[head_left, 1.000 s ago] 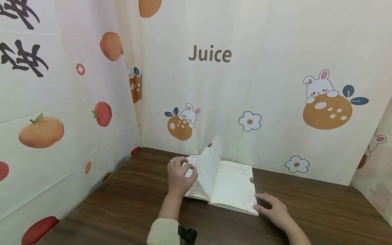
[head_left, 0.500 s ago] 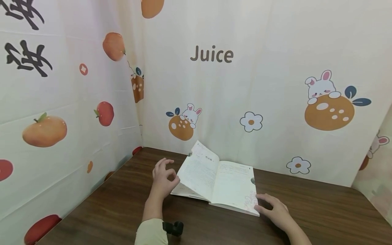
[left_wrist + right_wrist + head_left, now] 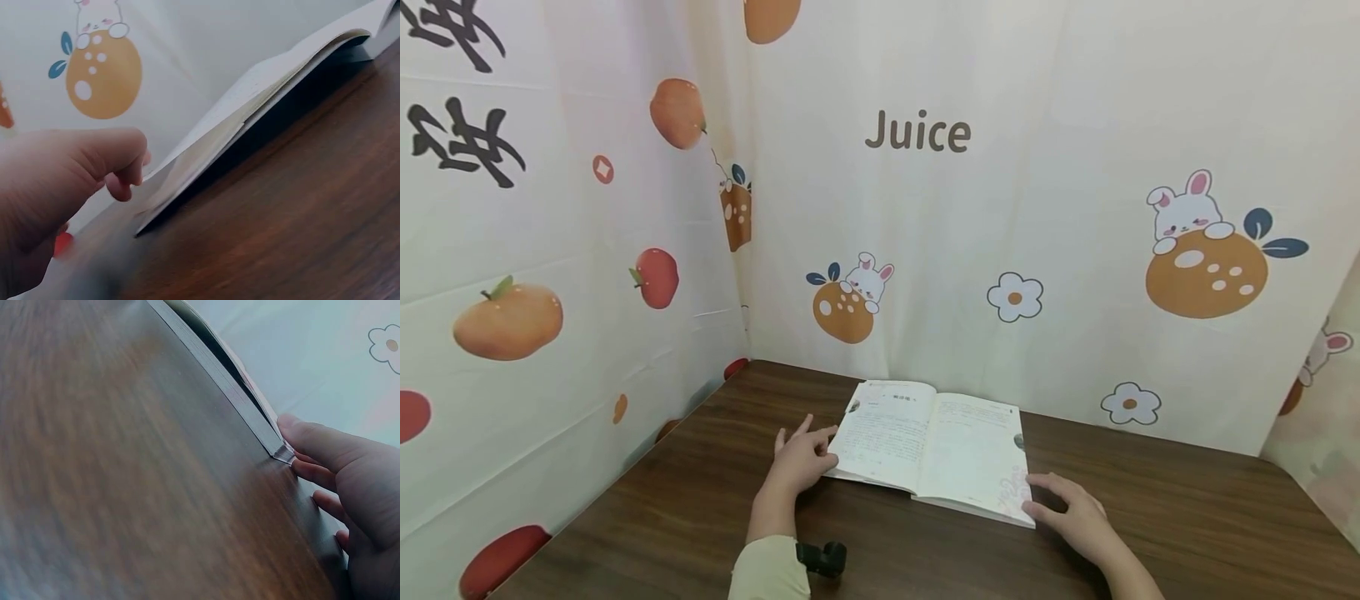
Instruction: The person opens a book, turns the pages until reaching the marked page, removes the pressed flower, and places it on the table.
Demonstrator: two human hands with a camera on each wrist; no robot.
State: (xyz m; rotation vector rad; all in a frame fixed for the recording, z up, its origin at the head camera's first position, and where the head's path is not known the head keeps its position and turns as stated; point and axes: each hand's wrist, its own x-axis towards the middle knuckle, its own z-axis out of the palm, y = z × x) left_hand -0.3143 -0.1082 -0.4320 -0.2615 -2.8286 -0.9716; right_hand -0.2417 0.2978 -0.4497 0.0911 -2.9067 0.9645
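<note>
An open book (image 3: 973, 450) with printed pages lies on the dark wooden table. At its left edge, my left hand (image 3: 801, 460) pinches the outer edge of a page (image 3: 880, 433) between thumb and curled index finger; the other fingers spread away. In the left wrist view that page (image 3: 234, 94) stands slightly above the pages below it, its corner reaching the fingertips. My right hand (image 3: 1071, 512) holds the lower right corner of the book. In the right wrist view the thumb of the right hand (image 3: 356, 469) lies on the corner's top, with the fingers at its side.
The wooden table (image 3: 700, 500) extends on both sides of the book. A white curtain (image 3: 1045, 167) printed with fruit, rabbits and flowers hangs right behind the book and along the left. A black strap-mounted device (image 3: 823, 558) sits on the left wrist.
The lifted page has swung over to the left and come down nearly flat. My left hand has moved left and lower with it. The right hand stays at the book's corner.
</note>
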